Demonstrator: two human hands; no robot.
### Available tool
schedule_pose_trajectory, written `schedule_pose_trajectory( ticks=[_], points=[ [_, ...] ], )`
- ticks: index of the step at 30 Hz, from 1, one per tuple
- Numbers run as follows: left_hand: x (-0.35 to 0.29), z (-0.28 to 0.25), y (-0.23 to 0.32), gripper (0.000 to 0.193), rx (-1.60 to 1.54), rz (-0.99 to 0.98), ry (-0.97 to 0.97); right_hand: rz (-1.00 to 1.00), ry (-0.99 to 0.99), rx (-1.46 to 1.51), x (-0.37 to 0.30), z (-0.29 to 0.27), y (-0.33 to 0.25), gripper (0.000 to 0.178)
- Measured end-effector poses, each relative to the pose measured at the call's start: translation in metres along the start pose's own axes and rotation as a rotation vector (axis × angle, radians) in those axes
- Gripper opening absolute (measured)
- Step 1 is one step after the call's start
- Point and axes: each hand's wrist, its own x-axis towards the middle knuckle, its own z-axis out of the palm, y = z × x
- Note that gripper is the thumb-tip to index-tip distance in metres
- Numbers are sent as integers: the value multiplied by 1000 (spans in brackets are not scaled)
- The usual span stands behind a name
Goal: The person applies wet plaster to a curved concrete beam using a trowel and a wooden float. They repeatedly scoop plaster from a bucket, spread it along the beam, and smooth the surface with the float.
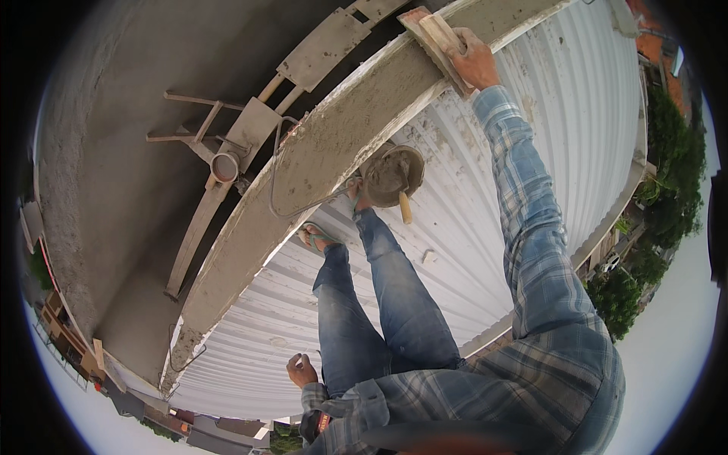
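At the upper right my right hand is closed on the grip of a wooden float. The float lies across the wet grey mortar on top of a narrow wall, its outer end past the far edge. My left hand hangs low beside my left leg, fingers loosely curled, with nothing visible in them. A bucket of mortar stands by my feet against the wall. In it rests a trowel whose wooden handle sticks out over the rim; its blade is hidden by mortar.
I stand in flip-flops on a white corrugated metal roof. Bent metal rod clamps straddle the wall. Beyond it, lower down, are planks, a wooden frame and a small round container. Trees and houses lie past the roof edge.
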Motion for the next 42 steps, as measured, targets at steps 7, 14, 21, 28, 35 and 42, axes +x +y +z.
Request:
schedule_pose_trajectory(
  ticks=[7,14,21,28,35,42],
  points=[
    [16,14,-27,26,-80,37,-30,-6,-127,138,-173,82,-160,41],
    [27,-1,-97,25,-179,-33,-1,-77,332,14,-175,102,-162,37],
    [45,9,-147,27,-255,-75,8,-67,52,111,-215,127,-208,42],
    [46,-8,-113,27,-167,-22,10,-222,241,-297,-178,133,-146,35],
    [30,-17,-69,26,-91,-82,14,-138,368,-358,-70,58,-46,34],
    [23,-18,7,22,-13,-37,-3,-147,563,-377,58,-15,83,25]
  ],
)
